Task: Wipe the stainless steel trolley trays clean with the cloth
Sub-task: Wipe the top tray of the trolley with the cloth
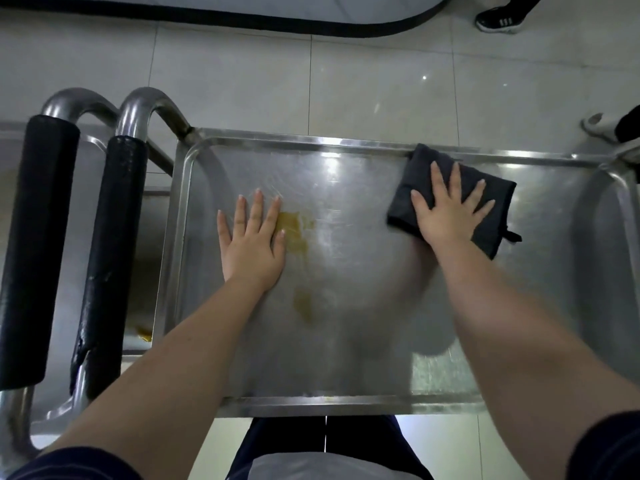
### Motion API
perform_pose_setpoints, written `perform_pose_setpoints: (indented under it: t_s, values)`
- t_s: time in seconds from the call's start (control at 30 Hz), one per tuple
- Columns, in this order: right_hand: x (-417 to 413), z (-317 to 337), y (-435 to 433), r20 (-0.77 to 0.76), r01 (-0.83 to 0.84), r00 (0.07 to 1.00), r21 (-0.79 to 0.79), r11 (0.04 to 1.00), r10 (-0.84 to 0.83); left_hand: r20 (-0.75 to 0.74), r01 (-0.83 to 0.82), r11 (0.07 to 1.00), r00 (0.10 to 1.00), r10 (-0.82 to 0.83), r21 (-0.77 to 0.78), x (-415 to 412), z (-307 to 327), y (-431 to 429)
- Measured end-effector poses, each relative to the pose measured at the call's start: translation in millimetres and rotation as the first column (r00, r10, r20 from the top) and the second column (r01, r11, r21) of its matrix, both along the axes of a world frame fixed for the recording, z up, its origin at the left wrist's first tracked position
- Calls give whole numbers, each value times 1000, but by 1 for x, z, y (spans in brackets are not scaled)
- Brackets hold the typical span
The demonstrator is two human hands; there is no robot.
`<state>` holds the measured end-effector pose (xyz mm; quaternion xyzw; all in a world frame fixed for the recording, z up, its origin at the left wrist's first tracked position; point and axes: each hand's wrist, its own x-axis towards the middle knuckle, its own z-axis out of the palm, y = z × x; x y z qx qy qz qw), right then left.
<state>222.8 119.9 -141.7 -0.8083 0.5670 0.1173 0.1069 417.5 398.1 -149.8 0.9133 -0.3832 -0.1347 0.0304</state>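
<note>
The stainless steel trolley tray (346, 405) fills the middle of the view. My right hand (448, 211) presses flat with spread fingers on a folded dark cloth (491, 233) near the tray's far rim, right of centre. My left hand (252, 242) rests flat on the bare tray at the left, fingers straight. A yellow-brown smear (294, 226) lies right beside its index finger. A second fainter smear (304, 304) sits nearer to me.
Two trolley handles with black foam grips (114, 258) stand at the left, over a lower tray with a small yellow stain (144, 333). Other people's shoes (498, 19) show on the tiled floor at the top right and right edge (601, 124).
</note>
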Motion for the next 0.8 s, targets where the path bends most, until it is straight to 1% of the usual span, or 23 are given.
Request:
perform_pose_setpoints:
  t_s: [0.03,0.07,0.13,0.2,0.27,0.3,0.37,0.43,0.47,0.53,0.6,0.63,0.7,0.73,0.8]
  values:
    - [14,0,12,15,6,1000,-7,1000,-6,-2,-3,1000,1000,3,0,0,0,0]
    - [31,-1,29,28,-34,999,-12,999,35,-5,-6,1000,1000,6,-1,1,0,0]
    - [62,-1,72,50,-243,969,-14,970,244,-5,-16,1000,1000,16,-6,2,0,1]
    - [80,-3,113,42,-458,888,-26,889,458,3,-30,1000,1000,30,-6,4,-1,2]
    - [78,-2,120,48,-533,845,-20,846,533,6,-45,999,999,45,-10,5,-1,3]
    - [72,-2,109,62,-528,847,-27,849,528,4,-46,999,999,46,-15,6,-1,3]
    - [47,-3,73,60,-434,898,-36,900,435,-10,-49,999,999,49,-21,7,0,4]
    - [7,-3,26,11,-252,968,-39,967,252,-4,-49,999,999,49,-17,6,0,3]
    - [-16,-1,5,-12,-154,988,-23,988,154,-2,-50,999,999,49,-16,6,0,3]
    - [-53,5,-22,-48,-16,999,28,999,17,-4,-53,998,999,53,-16,5,0,3]
    - [-56,8,-20,-58,26,998,53,998,-23,8,-53,999,999,53,-4,5,-1,3]
    - [-45,7,-8,-47,-3,999,39,999,5,10,-54,999,999,54,0,5,-1,3]
    - [-11,4,38,-9,-177,984,4,984,177,15,-55,998,998,55,6,6,-2,3]
    - [7,3,70,22,-291,956,-2,957,291,17,-57,998,998,57,9,7,-2,3]
    - [33,1,140,63,-502,863,-17,865,502,21,-61,998,998,61,8,7,-2,4]
